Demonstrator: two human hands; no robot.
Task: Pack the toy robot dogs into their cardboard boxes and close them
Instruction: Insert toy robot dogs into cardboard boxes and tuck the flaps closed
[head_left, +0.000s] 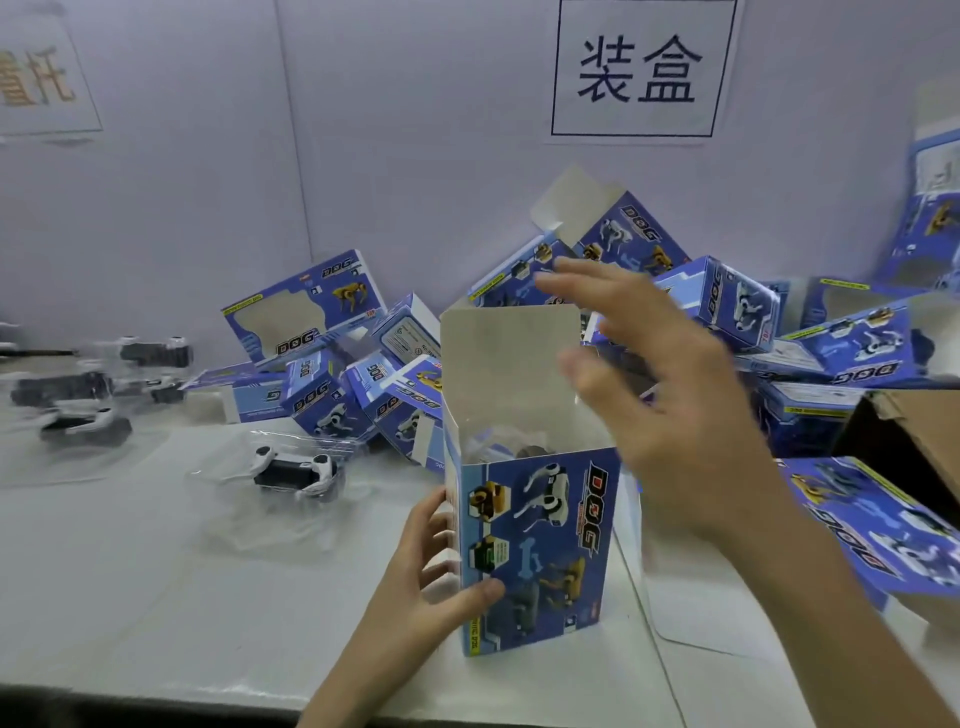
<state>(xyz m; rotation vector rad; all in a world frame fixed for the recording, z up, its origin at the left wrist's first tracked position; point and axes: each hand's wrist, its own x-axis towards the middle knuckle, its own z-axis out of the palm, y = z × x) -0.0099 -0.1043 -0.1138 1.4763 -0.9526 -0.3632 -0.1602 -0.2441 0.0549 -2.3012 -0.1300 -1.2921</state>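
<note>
An upright cardboard box (540, 551), top flap (511, 358) raised, was gripped on the desk (156, 597) by the left hand (421, 577); the right hand (670, 410) was held above it, fingers spread, empty.

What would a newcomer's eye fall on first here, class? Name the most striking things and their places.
First, the blue DOG box standing upright at centre, top flap open, held low on its side by the left grip, with the open right grip blurred above it. Behind, a heap of blue boxes leans against the wall under a sign; a wrapped toy dog lies on the table, picture left.
</note>
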